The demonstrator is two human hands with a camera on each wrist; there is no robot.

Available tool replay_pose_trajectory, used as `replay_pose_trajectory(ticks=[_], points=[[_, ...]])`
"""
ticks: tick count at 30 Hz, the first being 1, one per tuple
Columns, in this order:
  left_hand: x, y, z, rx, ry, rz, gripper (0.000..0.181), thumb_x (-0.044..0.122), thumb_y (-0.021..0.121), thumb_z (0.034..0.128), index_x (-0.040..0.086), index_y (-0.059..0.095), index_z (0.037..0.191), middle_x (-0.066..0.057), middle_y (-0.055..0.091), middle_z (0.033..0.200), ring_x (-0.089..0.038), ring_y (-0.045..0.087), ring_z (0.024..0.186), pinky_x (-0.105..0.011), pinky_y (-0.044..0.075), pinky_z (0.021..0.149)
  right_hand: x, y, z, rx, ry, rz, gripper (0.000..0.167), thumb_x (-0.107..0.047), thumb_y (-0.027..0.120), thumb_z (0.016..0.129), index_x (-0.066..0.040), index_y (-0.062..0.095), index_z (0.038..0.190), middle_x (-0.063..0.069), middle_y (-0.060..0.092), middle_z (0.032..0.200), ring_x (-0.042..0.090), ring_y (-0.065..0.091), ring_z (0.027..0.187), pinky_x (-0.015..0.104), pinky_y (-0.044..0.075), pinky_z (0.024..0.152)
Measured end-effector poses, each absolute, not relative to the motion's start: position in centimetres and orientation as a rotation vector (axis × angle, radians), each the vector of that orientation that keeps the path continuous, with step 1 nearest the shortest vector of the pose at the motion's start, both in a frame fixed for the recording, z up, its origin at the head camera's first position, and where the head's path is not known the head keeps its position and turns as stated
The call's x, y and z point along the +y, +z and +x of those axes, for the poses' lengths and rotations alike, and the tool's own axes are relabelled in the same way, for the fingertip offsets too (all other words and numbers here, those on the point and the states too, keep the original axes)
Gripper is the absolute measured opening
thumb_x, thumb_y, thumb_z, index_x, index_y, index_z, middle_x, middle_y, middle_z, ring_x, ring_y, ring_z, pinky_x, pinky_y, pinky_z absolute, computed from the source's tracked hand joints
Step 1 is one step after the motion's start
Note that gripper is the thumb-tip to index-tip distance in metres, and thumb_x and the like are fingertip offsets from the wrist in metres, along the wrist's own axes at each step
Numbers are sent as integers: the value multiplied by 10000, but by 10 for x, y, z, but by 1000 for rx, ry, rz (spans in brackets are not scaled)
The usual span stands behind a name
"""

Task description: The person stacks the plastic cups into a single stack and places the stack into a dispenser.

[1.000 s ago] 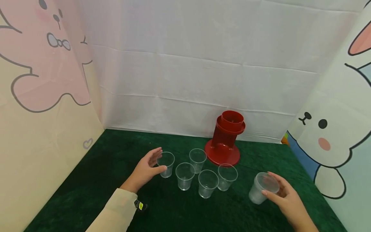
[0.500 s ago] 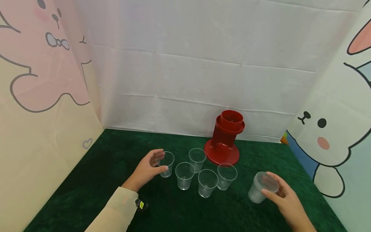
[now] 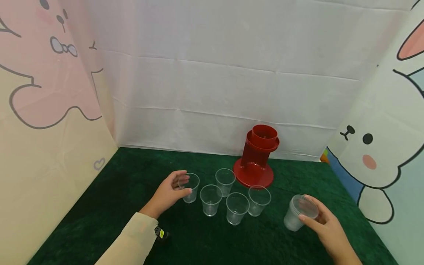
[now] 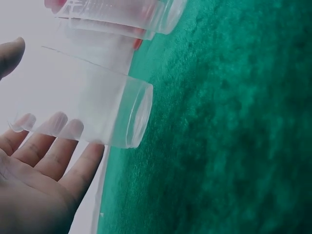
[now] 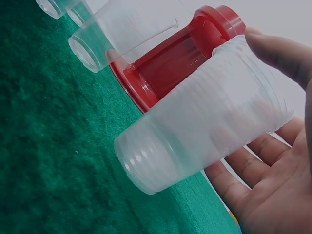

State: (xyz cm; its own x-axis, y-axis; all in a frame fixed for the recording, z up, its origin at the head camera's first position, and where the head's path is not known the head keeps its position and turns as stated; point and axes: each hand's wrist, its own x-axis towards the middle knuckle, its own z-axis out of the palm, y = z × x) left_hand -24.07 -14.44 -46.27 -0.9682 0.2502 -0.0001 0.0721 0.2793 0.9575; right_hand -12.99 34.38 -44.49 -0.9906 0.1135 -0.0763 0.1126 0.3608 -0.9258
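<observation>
Hardly anything has moved since the earlier frames: the right hand (image 3: 326, 226) and left hand (image 3: 167, 193) keep their places while the view drifts slightly, so the work looks paused. Nearest, right of the red flanged stand (image 3: 255, 162) and before it, the right hand grips a nested stack of clear plastic cups (image 3: 293, 217). Front-left of the stand are the front cup (image 3: 234, 217) and middle cup (image 3: 210, 208); the rightmost single cup (image 3: 256, 208) is straight before it. Well left, relaxed fingers curve beside the leftmost cup (image 3: 191, 198), contact unclear. Back cup (image 3: 225, 186) sits just left of the stand's base. Nothing shows inside these five upright cups
</observation>
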Motion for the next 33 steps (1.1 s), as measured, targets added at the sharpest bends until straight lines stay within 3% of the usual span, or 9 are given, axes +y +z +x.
replay_pose_trajectory(ticks=[5,8,12,19,26,33], points=[[-148,-460,-246,2393,1720,319,692,307,788,932,174,448,1519,-33,574,1461,-282,506,1380,-602,408,1099,345,-446,-132,-2575,1757,-200,735,-337,696,1005,-118,315,1595,90,467,1501,-35,611,1081,228,546,852],[-149,-457,-247,2385,1695,332,717,324,801,918,161,447,1520,-32,581,1450,-276,518,1368,-604,411,1095,345,-447,-132,-2570,1750,-193,724,-313,693,1010,-108,316,1592,117,457,1510,-34,610,1078,226,547,847],[-149,-454,-248,2381,1673,344,708,294,805,915,147,456,1514,-38,594,1432,-277,538,1345,-588,434,1080,345,-448,-131,-2570,1744,-198,723,-306,692,1011,-96,314,1591,147,443,1518,-37,603,1075,228,548,843],[-148,-446,-251,2401,1611,411,709,262,808,913,122,455,1512,-58,591,1433,-282,544,1337,-533,455,1080,345,-445,-130,-2579,1733,-223,743,-355,702,998,-111,327,1591,67,487,1484,-46,596,1078,234,546,845],[-147,-431,-256,2437,1567,477,696,280,817,907,142,471,1495,-71,602,1417,-284,553,1326,-531,461,1075,344,-448,-130,-2583,1716,-235,740,-335,709,996,-93,335,1587,158,461,1517,-27,607,1061,239,550,831],[-147,-410,-259,2451,1567,600,690,264,820,906,124,477,1488,-90,607,1411,-288,562,1317,-506,482,1059,346,-451,-132,-2577,1737,-254,735,-317,705,1001,-100,325,1591,160,441,1524,-25,604,1066,231,547,833]])
